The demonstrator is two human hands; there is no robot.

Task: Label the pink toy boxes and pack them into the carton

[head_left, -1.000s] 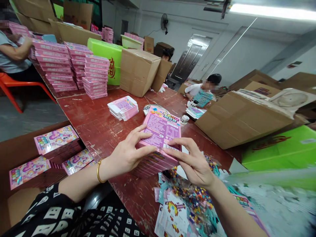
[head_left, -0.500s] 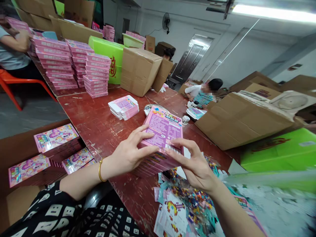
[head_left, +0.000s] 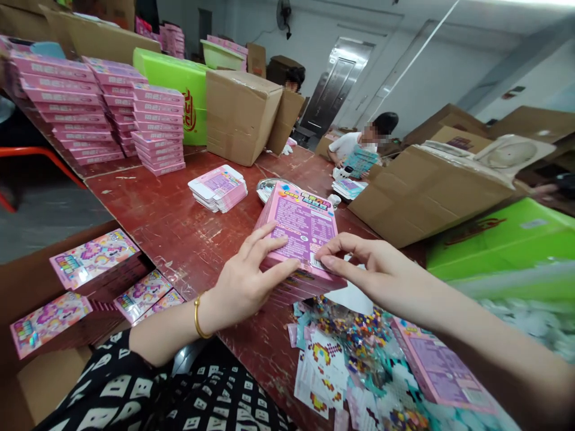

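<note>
A stack of flat pink boxes (head_left: 302, 230) stands on the red table (head_left: 179, 221) in front of me. My left hand (head_left: 245, 281) clasps the stack's near left side, fingers curled over the top box. My right hand (head_left: 377, 272) rests its fingertips on the near right corner of the top box, by the barcode. A loose pink box (head_left: 438, 368) lies face down near my right forearm on a heap of colourful bead packets and printed sheets (head_left: 345, 359).
Flattened pink cartons (head_left: 218, 188) and a metal dish (head_left: 268, 188) lie beyond the stack. Tall piles of pink boxes (head_left: 85, 114), cardboard cartons (head_left: 240, 117) (head_left: 426, 191) and green boxes (head_left: 498, 239) ring the table. A carton at my left (head_left: 90, 260) holds finished boxes. Other people sit at the far end.
My right hand has lifted from gripping the stack's near edge to touching the top box's corner with its fingertips. The view has shifted down and right. The left hand keeps its hold.
</note>
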